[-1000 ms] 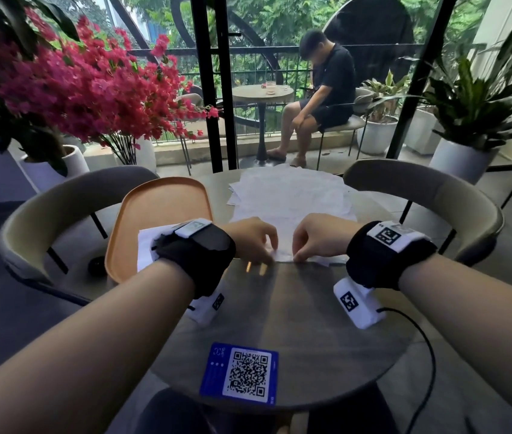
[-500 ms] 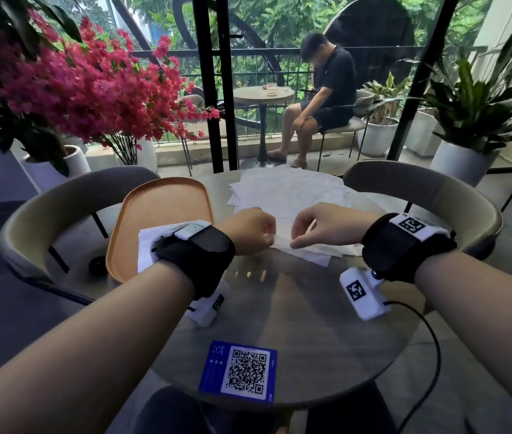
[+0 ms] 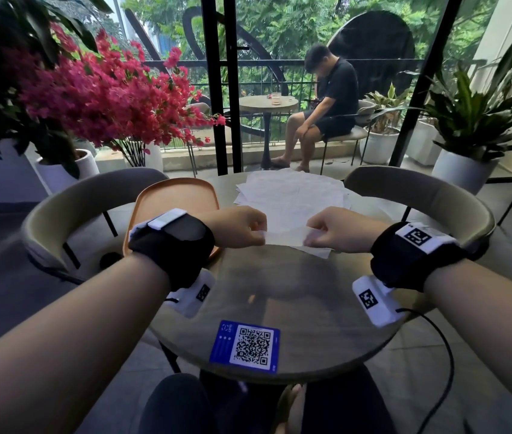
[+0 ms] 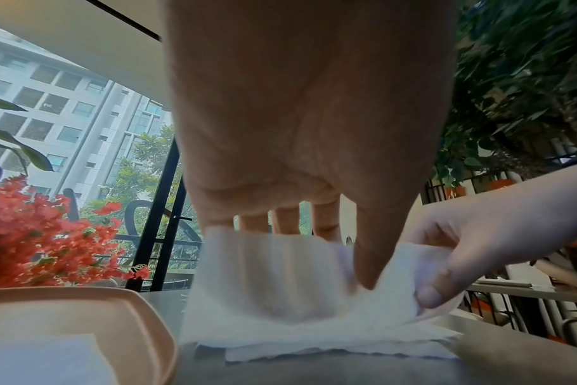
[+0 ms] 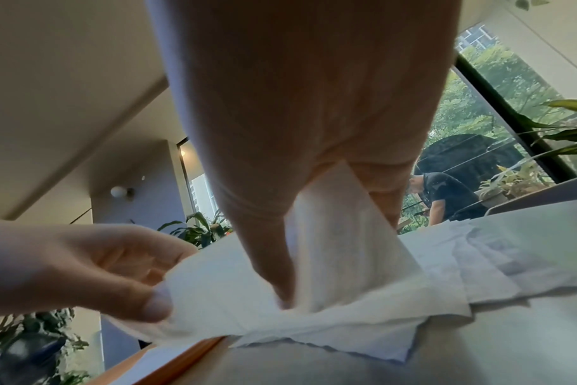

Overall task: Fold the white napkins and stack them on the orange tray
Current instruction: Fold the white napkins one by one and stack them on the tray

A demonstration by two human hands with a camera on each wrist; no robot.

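A white napkin (image 3: 286, 233) is lifted by its near edge off a spread pile of white napkins (image 3: 292, 192) on the round table. My left hand (image 3: 242, 228) pinches its left corner and my right hand (image 3: 331, 230) pinches its right corner, both a little above the tabletop. In the left wrist view the napkin (image 4: 280, 281) hangs curved below my fingers. In the right wrist view the napkin (image 5: 330, 260) runs between thumb and fingers. The orange tray (image 3: 173, 195) lies to the left, with a folded white napkin (image 4: 43, 356) on it, mostly hidden behind my left wrist in the head view.
A blue QR card (image 3: 245, 346) lies near the table's (image 3: 279, 296) front edge. Two grey chairs (image 3: 420, 195) flank the far side. Pink flowers (image 3: 98, 89) stand at the left, potted plants (image 3: 473, 120) at the right. A seated person (image 3: 326, 108) is beyond the glass.
Both hands have risen from the tabletop and moved apart, lifting the near edge of the top napkin off the pile.
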